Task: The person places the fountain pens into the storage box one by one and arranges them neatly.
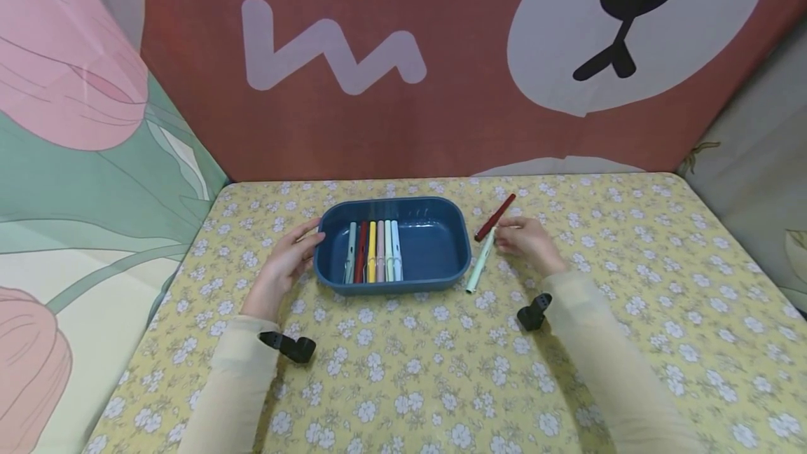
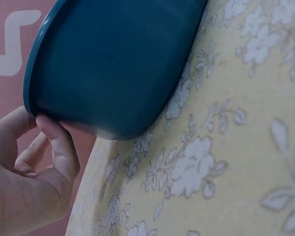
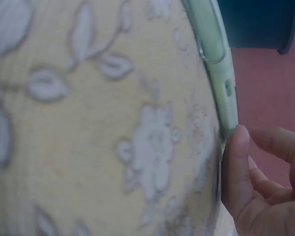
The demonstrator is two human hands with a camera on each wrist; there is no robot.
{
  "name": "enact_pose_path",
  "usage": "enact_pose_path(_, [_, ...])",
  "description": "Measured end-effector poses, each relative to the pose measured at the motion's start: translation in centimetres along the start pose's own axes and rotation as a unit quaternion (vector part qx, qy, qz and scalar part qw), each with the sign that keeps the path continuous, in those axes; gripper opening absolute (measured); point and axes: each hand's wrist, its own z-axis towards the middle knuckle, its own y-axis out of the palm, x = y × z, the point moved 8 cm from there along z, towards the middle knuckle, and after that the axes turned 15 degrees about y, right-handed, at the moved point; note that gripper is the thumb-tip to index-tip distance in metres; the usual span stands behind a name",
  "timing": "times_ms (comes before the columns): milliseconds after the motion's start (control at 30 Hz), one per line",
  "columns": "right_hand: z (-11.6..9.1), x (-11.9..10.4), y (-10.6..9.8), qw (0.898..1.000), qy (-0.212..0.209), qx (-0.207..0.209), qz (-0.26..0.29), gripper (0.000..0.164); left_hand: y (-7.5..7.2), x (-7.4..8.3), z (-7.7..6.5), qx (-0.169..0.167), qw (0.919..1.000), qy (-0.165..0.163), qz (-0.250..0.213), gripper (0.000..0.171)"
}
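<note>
My left hand (image 1: 288,258) holds the left end of a dark blue plastic box (image 1: 391,289), thumb at the rim and fingers against the outer wall. In the left wrist view, the fingertips meet the box just below its rim. Several pens (image 1: 372,251) lie side by side in the left half of the box: grey-green, dark red, yellow, pinkish and pale ones. To the right of the box, my right hand (image 1: 526,240) pinches the far end of a light green pen (image 3: 217,73) between thumb and fingers. A dark red pen (image 1: 494,217) lies slanted just beyond it.
A yellow flowered cloth (image 1: 403,356) covers the table. Behind its far edge hangs a red-brown printed curtain (image 1: 353,139), with more printed fabric (image 1: 76,244) on the left and a pale one (image 1: 763,160) on the right. Small black devices (image 1: 536,312) are strapped at both wrists.
</note>
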Motion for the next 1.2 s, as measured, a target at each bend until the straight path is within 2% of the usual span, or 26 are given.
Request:
enact_pose_path(467, [0.75,0.3,-0.01,0.999,0.014,0.03,-0.02,0.05,0.06,-0.02,0.04,-0.008,0.9999,0.005,-0.009,0.06])
enact_pose_path(733, [0.68,0.16,0.17,0.995,-0.014,0.068,-0.073,0.048,0.1,0.07,-0.1,-0.006,0.9999,0.004,-0.009,0.06])
enact_pose_path(867, [0.52,0.17,0.42,0.992,-0.011,0.082,-0.093,0.05,0.17,0.03,-0.16,-0.004,0.9999,0.001,-0.015,0.061])
enact_pose_path(1200, [0.76,0.18,0.62,0.992,0.0,0.083,-0.093,0.048,0.21,0.0,-0.08,-0.006,0.9998,0.002,-0.02,0.063])
